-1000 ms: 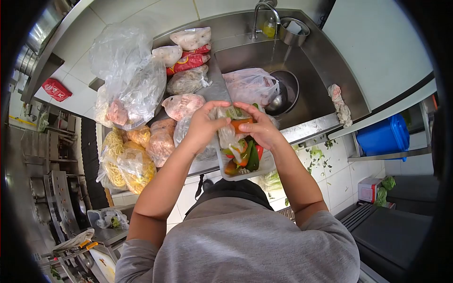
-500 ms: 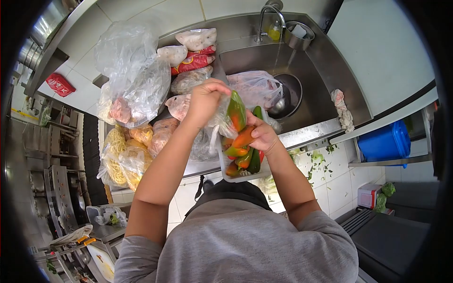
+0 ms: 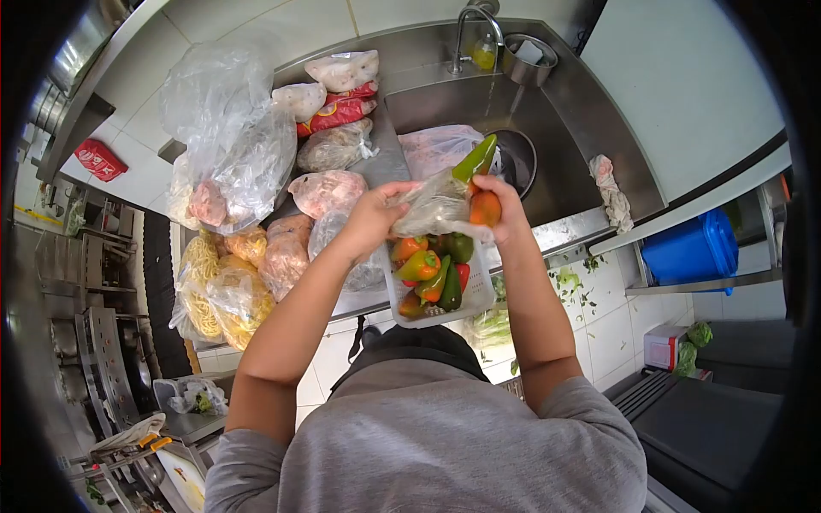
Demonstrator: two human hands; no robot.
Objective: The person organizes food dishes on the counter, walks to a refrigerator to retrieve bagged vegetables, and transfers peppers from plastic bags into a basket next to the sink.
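Observation:
My left hand [image 3: 375,215] grips one side of a clear plastic bag [image 3: 434,205], stretched above the basket. My right hand [image 3: 506,210] is closed on an orange-red pepper [image 3: 485,208] at the bag's other side. A long green pepper [image 3: 475,160] points up and away just above my right fingers; whether they hold it too is hard to tell. Below both hands, a white plastic basket [image 3: 428,321] at the sink's front edge contains several green, orange and red peppers [image 3: 419,265].
Behind the basket is a steel sink [image 3: 564,128] with a running tap [image 3: 462,38], a bagged item [image 3: 436,147] and a dark round pan [image 3: 523,162]. Bagged meat [image 3: 329,190] and noodles [image 3: 201,286] crowd the left counter. A cloth [image 3: 610,192] hangs over the right rim.
My right hand has moved up and right with the orange-red pepper, out from over the basket. The bag now stretches sideways between my hands, and the green pepper leans to the right.

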